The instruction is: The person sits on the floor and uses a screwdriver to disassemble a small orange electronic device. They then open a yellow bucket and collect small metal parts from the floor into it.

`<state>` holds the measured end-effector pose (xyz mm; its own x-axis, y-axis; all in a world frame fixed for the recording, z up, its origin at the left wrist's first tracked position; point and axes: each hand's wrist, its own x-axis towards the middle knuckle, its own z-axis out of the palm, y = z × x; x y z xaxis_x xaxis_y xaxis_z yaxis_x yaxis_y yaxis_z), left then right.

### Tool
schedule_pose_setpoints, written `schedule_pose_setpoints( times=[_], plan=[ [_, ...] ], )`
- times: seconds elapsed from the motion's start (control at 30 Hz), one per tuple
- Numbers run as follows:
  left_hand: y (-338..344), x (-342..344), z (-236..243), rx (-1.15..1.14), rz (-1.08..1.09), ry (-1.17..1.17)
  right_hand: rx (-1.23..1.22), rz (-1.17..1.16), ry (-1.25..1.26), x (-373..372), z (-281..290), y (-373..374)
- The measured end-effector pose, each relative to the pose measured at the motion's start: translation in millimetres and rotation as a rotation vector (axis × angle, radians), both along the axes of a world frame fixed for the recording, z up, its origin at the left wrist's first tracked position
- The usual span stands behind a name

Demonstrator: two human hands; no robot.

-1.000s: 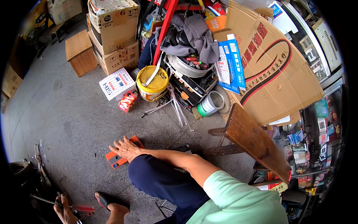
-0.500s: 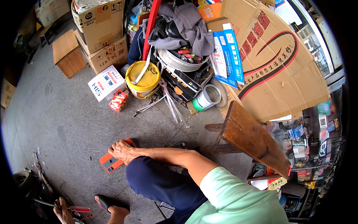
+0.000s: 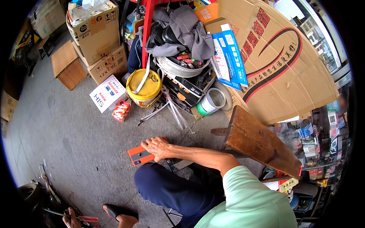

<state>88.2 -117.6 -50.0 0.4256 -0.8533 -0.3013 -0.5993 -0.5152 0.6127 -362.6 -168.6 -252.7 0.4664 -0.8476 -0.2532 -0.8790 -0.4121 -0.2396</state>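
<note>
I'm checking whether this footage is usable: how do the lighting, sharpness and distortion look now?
Head view: soft light on the floor, the right hand fairly sharp; head view, lower left: the left hand against shadow; head view, far left: a cardboard box cut off by the black fisheye border.

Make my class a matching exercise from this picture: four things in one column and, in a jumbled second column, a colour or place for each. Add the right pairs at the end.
Things
1. Flat object with a grey stripe
2. Round bucket
3. Small box on the floor, left of the bucket
4. Sleeve of the person at work

Colours and places
A. Light green
B. Mostly red
C. Under the right hand
D. Mostly yellow

Right pairs
1-C, 2-D, 3-B, 4-A
</note>
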Motion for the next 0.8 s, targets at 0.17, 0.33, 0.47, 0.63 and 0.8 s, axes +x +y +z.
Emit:
schedule_pose_setpoints(
  times=[0.17,0.33,0.47,0.63,0.8],
  plan=[
    [3.0,-20.9,13.2,0.034,0.017,0.002,0.080,-0.308,0.003,-50.4,16.2,27.3],
    [9.7,-20.8,18.4,0.009,-0.031,0.083,0.117,-0.805,-0.001,-85.8,23.8,51.2],
    [9.9,-5.6,6.8,0.028,-0.050,0.027,0.191,-1.123,-0.065,-110.6,24.3,60.6],
    [5.0,-14.8,-0.8,0.103,-0.102,-0.051,0.130,-1.352,-0.046,-118.4,20.8,62.2],
    [-19.7,-67.9,6.5,0.239,-0.430,-0.322,-0.068,-1.514,0.001,-96.8,5.0,59.9]
  ],
)
